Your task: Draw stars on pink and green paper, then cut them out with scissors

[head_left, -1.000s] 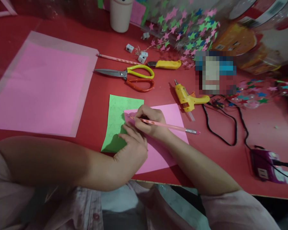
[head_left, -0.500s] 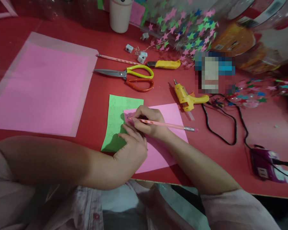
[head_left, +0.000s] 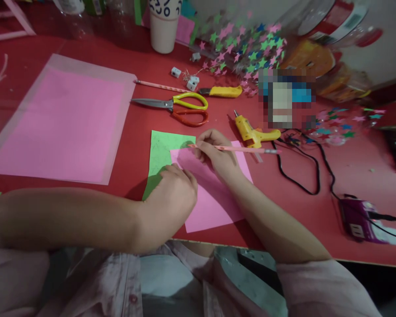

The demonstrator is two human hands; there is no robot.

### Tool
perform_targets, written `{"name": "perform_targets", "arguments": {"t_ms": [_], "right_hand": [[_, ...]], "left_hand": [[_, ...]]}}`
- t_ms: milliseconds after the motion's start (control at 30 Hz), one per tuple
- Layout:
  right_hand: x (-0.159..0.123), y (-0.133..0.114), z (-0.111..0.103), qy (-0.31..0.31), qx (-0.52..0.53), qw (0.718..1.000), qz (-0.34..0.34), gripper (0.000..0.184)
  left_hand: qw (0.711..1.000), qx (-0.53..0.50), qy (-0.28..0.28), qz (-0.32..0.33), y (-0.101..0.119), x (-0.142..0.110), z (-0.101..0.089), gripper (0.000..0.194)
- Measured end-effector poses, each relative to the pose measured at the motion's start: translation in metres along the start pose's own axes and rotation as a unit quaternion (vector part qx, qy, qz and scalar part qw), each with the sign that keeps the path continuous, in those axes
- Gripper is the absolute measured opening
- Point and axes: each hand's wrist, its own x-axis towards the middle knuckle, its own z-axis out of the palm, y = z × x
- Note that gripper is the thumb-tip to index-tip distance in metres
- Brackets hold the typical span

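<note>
My right hand (head_left: 218, 152) pinches a pink patterned pencil (head_left: 247, 150), its eraser end pointing right. The pencil's tip end lies over the top edge of a pink sheet of paper (head_left: 214, 198), near the green paper. Under the pink sheet's left side, a green sheet (head_left: 161, 147) shows faint pencilled star outlines. My left hand (head_left: 176, 189) rests across the left edge of the pink sheet and over the green one. Its fingers are curled, and the fingertips are hidden from view.
Beyond the papers lie scissors (head_left: 171, 105), a yellow box cutter (head_left: 222, 91), another pencil (head_left: 161, 85) and a yellow glue gun (head_left: 254, 132) with a black cord (head_left: 280, 169). A large pink sheet in a clear sleeve (head_left: 62, 127) is left. A white cup (head_left: 163, 33) stands behind.
My right hand has moved up and right with the pencil, away from the pink sheet's corner. My left hand's fingers, stretched out before, are now curled. The view has shifted slightly.
</note>
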Motion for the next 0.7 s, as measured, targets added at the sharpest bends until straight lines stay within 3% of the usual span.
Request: {"name": "perform_targets", "arguments": {"t_ms": [167,267,333,400,467,567,700], "right_hand": [[0.002,-0.005,-0.002,-0.058,-0.038,0.997,-0.026,0.009],[0.004,-0.008,-0.006,-0.075,-0.055,0.995,-0.018,0.007],[0.005,-0.008,-0.007,-0.053,-0.03,0.998,-0.007,0.009],[0.006,-0.008,-0.007,-0.039,-0.014,0.999,-0.003,0.012],[0.007,-0.008,-0.008,-0.05,-0.022,0.999,-0.004,0.012],[0.01,-0.008,-0.01,-0.076,-0.052,0.996,-0.017,0.011],[0.011,0.001,-0.012,-0.072,-0.071,0.993,-0.057,0.013]], "left_hand": [[0.998,-0.053,0.016,0.024,-0.021,-0.004,0.003,0.055],[0.987,-0.151,0.032,0.054,-0.054,0.008,0.004,0.038],[0.974,-0.227,0.009,0.005,-0.083,0.025,0.009,0.032],[0.956,-0.286,0.063,-0.03,-0.112,0.047,0.018,0.025],[0.936,-0.326,0.13,-0.013,-0.132,0.067,0.032,0.027],[0.903,-0.397,0.159,0.026,-0.141,0.084,0.053,0.032],[0.879,-0.437,0.184,0.047,-0.132,0.084,0.066,0.023]]}}
